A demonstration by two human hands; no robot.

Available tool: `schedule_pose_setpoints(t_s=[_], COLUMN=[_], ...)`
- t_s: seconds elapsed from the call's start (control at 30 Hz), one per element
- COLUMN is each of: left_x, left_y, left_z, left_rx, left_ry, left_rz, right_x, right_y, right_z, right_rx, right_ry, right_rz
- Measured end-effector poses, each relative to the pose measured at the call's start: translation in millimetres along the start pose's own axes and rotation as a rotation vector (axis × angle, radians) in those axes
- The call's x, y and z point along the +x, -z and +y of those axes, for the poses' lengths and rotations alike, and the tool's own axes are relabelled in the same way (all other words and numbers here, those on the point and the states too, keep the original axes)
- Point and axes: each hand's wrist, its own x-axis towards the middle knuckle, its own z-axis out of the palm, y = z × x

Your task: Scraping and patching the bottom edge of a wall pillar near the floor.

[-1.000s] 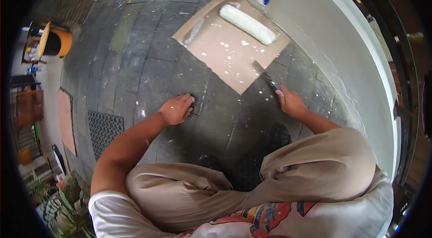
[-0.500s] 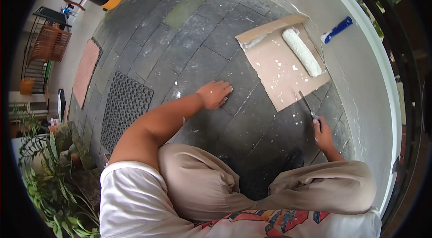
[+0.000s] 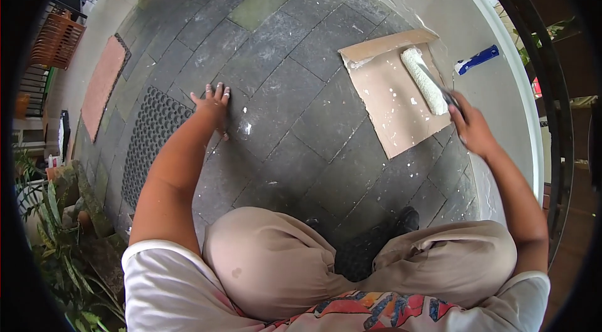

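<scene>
The right hand (image 3: 475,128) was clamped on a scraper (image 3: 447,97), over the roller (image 3: 426,92) by the right edge of the cardboard (image 3: 379,90); the left hand (image 3: 212,108), fingers apart, was near the mat (image 3: 153,137).

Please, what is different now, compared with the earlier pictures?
The left hand, now spread open, moved left, away from the cardboard and nearer the dark studded mat. The right hand carried the narrow-bladed tool forward, from the cardboard's near edge to over the paint roller. Nothing was picked up or released. The roller stays on the cardboard, the blue handle by the wall.
</scene>
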Motion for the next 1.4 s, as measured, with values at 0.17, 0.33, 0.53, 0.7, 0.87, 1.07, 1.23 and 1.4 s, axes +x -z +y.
schedule_pose_setpoints(t_s=[0.17,0.33,0.53,0.7,0.87,1.07,1.23,1.4], left_x=[17.8,17.2,20.6,21.7,23.2,29.8,29.5,37.6], left_y=[-30.8,-34.4,-35.7,-35.2,-39.2,-27.3,-29.2,-38.2], left_z=[7.5,8.0,-2.0,-4.9,-10.4,-1.5,-5.9,1.5], left_rx=[-0.088,-0.176,-0.275,-0.285,-0.284,-0.296,-0.301,-0.282], left_ry=[-0.026,-0.052,-0.099,-0.116,-0.103,-0.128,-0.107,-0.086], left_rz=[-0.118,-0.096,-0.098,-0.131,-0.152,-0.187,-0.233,-0.195], right_x=[84.8,161.9,190.8,181.4,189.2,247.1,253.1,266.0], right_y=[-5.6,-7.0,22.0,53.3,47.7,-41.7,-108.6,-142.2], right_z=[-51.1,-103.9,-154.0,-164.2,-147.9,-111.1,-105.4,-105.9], right_rx=[-0.232,-0.504,-0.639,-0.58,-0.38,-0.391,-0.397,-0.39], right_ry=[0.223,0.237,0.225,0.339,0.479,0.106,-0.029,-0.103], right_rz=[0.047,-0.018,-0.089,-0.138,-0.166,-0.095,-0.212,-0.123])
